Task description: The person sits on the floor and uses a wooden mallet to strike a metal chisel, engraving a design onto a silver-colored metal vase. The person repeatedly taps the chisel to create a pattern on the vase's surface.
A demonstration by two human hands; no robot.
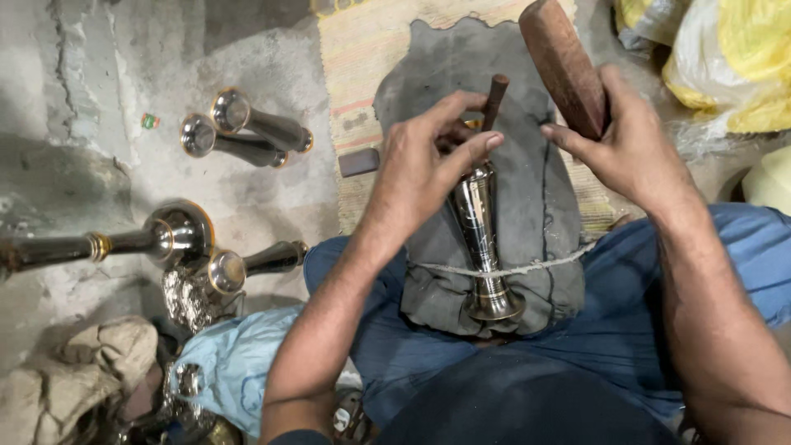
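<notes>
A shiny metal flared piece [480, 239] stands on a grey padded block [527, 189] tied with string between my knees. My left hand [424, 161] grips its upper end, fingers around a thin dark rod [495, 97] that sticks up out of the top. My right hand [630, 140] is shut on a brown wooden mallet [562, 62], raised just right of the rod and apart from it.
Several similar polished metal pieces lie on the concrete floor at left: two [243, 132] side by side, a long one [124, 241], a smaller one [255, 264]. A woven mat [362, 49] lies under the block. A small dark block [359, 161], cloth [82, 371], yellow bags [733, 58].
</notes>
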